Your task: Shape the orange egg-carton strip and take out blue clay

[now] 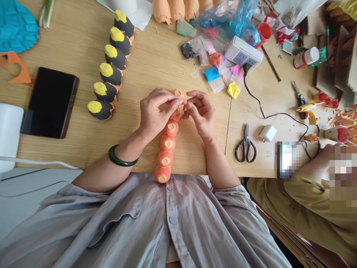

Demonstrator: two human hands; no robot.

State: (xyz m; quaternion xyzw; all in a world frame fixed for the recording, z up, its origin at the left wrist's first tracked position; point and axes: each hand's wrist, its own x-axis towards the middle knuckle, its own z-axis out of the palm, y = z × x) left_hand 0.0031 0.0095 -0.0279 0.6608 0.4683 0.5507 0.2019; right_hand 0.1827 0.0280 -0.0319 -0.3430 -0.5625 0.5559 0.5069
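Both of my hands meet above a row of orange domes (168, 143). With my left hand (156, 111) I pinch a small orange piece (184, 101) between thumb and forefinger. The thumb and fingers of my right hand (200, 113) curl close around its other side, though I cannot tell whether they touch it. A dark green bangle (122, 160) circles my left wrist.

Beneath my fingers the row of orange domes runs back toward me, most of them bearing a pale disc, and its last dome comes up to the near edge of the desk (192, 156). To the left stands a second row of six black lumps (111, 76) capped with yellow; beyond it, further left, lies a black tablet-like device (50, 102), with a white cylinder (9, 134) closer to the near edge.

Ahead and to the right I see little bags of coloured material, among them a blue packet (212, 74) and a yellow packet (233, 90), just beside a white power strip (244, 52). Black-handled scissors (245, 147) lie near the desk's near edge, a white plug adapter (268, 133) next to them. Further right rests a co-worker's forearm (314, 165).
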